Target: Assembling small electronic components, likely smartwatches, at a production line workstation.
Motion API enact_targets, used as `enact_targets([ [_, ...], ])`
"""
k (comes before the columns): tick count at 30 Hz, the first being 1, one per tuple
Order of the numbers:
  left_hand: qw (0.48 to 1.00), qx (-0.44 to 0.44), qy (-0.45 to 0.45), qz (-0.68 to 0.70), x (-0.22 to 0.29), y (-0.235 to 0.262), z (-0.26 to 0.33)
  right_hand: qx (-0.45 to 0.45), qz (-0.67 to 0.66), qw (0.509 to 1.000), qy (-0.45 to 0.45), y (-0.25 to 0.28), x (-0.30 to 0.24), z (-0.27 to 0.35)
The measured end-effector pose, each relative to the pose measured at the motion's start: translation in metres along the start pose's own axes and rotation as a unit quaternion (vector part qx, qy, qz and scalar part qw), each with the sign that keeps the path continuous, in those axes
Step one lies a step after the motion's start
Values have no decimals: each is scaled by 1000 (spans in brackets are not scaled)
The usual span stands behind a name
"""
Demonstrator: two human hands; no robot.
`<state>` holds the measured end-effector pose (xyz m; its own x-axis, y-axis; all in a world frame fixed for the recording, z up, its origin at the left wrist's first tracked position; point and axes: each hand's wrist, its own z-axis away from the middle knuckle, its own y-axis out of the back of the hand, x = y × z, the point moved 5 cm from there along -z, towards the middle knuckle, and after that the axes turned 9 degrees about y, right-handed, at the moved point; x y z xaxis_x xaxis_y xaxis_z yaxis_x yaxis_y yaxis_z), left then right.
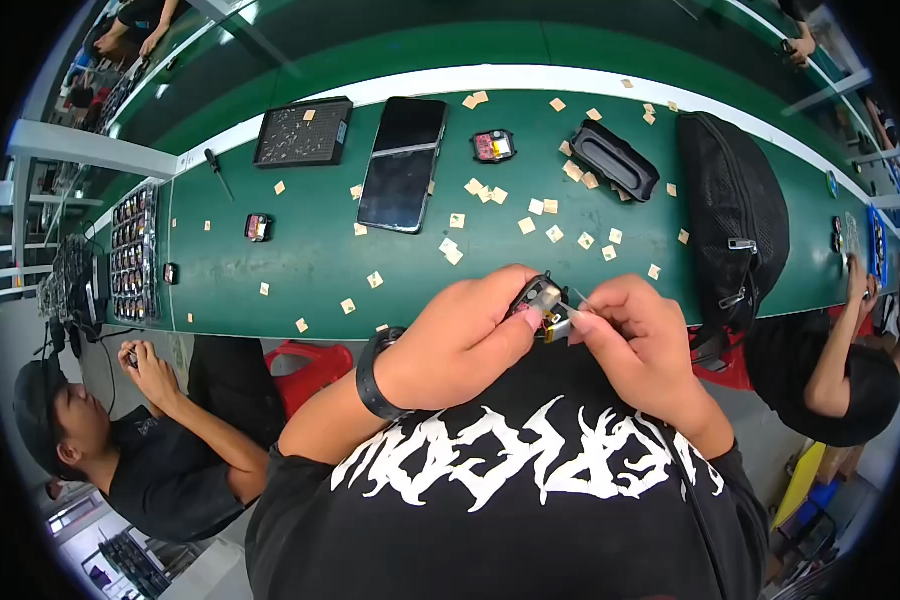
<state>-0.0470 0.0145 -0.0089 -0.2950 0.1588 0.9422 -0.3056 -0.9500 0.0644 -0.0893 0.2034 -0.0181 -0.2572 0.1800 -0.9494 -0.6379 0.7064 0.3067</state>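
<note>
Left hand (467, 325) curls round the device (543, 297); right hand (635, 335), at its four o'clock, pinches a sliver (582, 299): best pinch lightly.

Bag (770, 200): black, zippered, lying on the green table (310, 245).
Slab (400, 190): dark, glossy, left of bag.
Seat (315, 366): red, near left co-worker (150, 480).

We see a black T-shirt (530, 550) on the person, its chest crossed by a broad white graphic (405, 468) of jagged, spiky strokes. The sleeves (282, 488) are black too, and short, so we see bare forearms (328, 422). Around the left wrist we make out a wide, smooth black band (369, 378); down the shirt's right side we trace a thin dark cord (697, 510).
</note>
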Motion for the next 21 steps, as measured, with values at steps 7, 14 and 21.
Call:
enact_targets([
  [7,967,-63,109,220,-3,-4,-1,-13,167,956,240,5,-37,-22],
  [14,998,24,4,51,-1,-6,-3,58,75,980,176,12,-37,-26],
  [21,991,69,-96,-70,-2,-7,-5,45,92,988,114,3,-34,-29],
])
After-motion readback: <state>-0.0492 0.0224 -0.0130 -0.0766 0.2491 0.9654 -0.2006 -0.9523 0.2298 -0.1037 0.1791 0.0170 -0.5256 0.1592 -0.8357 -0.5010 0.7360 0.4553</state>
